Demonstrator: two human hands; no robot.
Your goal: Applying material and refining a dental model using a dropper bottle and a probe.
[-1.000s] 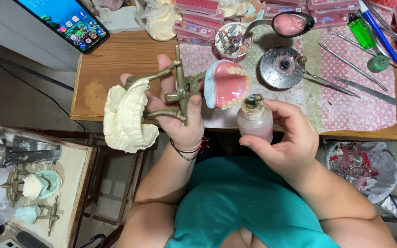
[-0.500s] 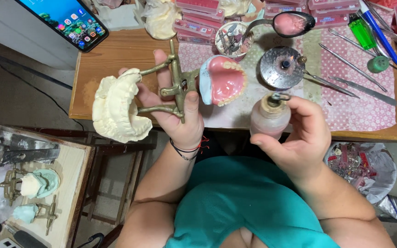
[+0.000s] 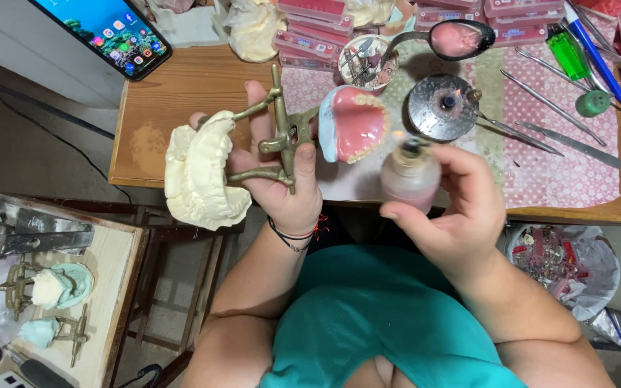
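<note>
1. left hand sits mid-frame with its fingers wrapped tight round a brass articulator, opened out flat: cream plaster cast on the left, pink wax denture with its teeth on the right.
2. right hand is lower right of centre, fingers closed round a small frosted bottle torch, nozzle up and just below the denture. can't tell if there's a flame at the tip, it's blurry.
3. just above on the counter: a round metal burner, a spoon of pink wax, and metal carving tools on the pink dotted cloth.
4. phone upper left, more casts on the side bench lower left.
5. looks to me like the wax smoothing stage. next bit needs the nozzle aimed at the pink wax, close but not touching, and the articulator held steady.
</note>
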